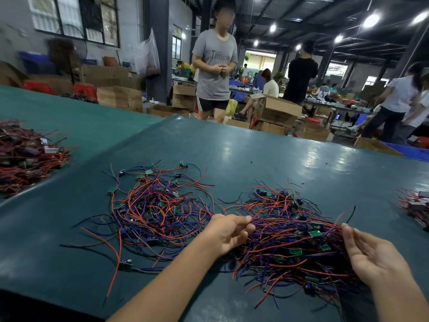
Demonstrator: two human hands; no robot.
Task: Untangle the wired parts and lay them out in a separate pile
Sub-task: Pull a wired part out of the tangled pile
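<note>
Wires in heaps on a green surface (255, 147). Nearest, right grip (376, 254) spread, palm turned inward, fingers straight against the right flank of the tangled heap (290, 249): red, blue and black leads with small green circuit boards. Left grip (228, 233) at the heap's left edge, thumb and forefinger pinching a few strands running into it. To the near left, lying alone, a lone part (125, 264) with a capacitor and a long red lead. Just beyond the left grip, a looser spread pile (157, 205) of the same wired parts, joined to the heap by a few crossing strands. Farther left, on an adjoining green surface, a dark mound (25, 159) of red-wired parts; a second mound (413, 205) cut off at the right edge. Beyond the surface, a person in a grey T-shirt (214, 66), standing, hands together at the chest. Cardboard boxes (276, 110) on the floor behind. More people at work surfaces deep in the hall, under ceiling lamps.
</note>
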